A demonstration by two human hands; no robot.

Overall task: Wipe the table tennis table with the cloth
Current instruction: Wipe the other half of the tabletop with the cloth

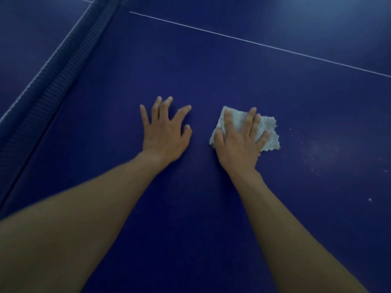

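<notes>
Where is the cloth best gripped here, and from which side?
Its free right edge, from above and the right. The cloth lies flat on the table, the right hand pressing flat on its middle; only that ragged edge and near corner stick out, likely easiest to pinch.

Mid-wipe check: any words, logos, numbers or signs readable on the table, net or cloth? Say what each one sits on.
None: no words, brands or numbers can be read anywhere in the head view.
The table tennis table bears only a plain white line and some pale specks, no lettering.
The net and the cloth under the right hand show no print.
</notes>
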